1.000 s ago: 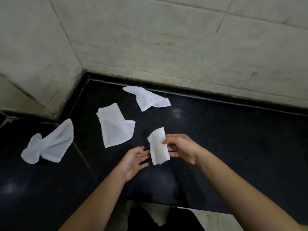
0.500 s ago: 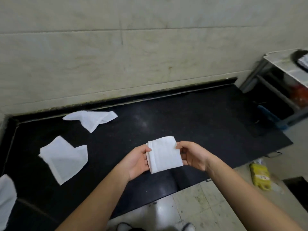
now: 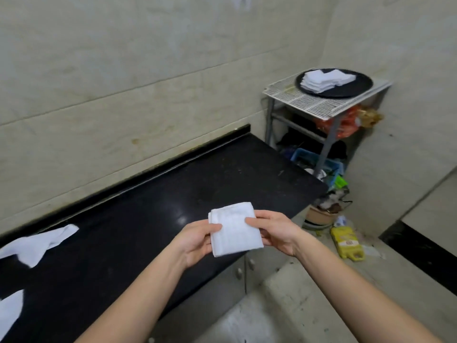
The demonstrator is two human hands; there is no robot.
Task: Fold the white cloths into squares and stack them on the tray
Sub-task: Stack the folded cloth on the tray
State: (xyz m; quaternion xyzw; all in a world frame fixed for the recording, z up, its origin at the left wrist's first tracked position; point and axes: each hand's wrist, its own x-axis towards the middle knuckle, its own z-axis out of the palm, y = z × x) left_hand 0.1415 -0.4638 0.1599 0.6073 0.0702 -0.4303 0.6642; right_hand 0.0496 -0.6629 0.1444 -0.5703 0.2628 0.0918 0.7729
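Both bare forearms reach forward, converging. The left hand (image 3: pixel 197 240) and right hand (image 3: pixel 273 232) face each other, thumbs on top (fingers beneath), pinching opposite edges of a folded white square cloth (image 3: pixel 233 230).

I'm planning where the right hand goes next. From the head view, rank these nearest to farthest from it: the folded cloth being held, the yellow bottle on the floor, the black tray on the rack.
1. Folded cloth: in the right hand itself, on its left.
2. Yellow bottle: on the floor, to its right and lower.
3. Black tray: on the rack, far ahead by the wall.
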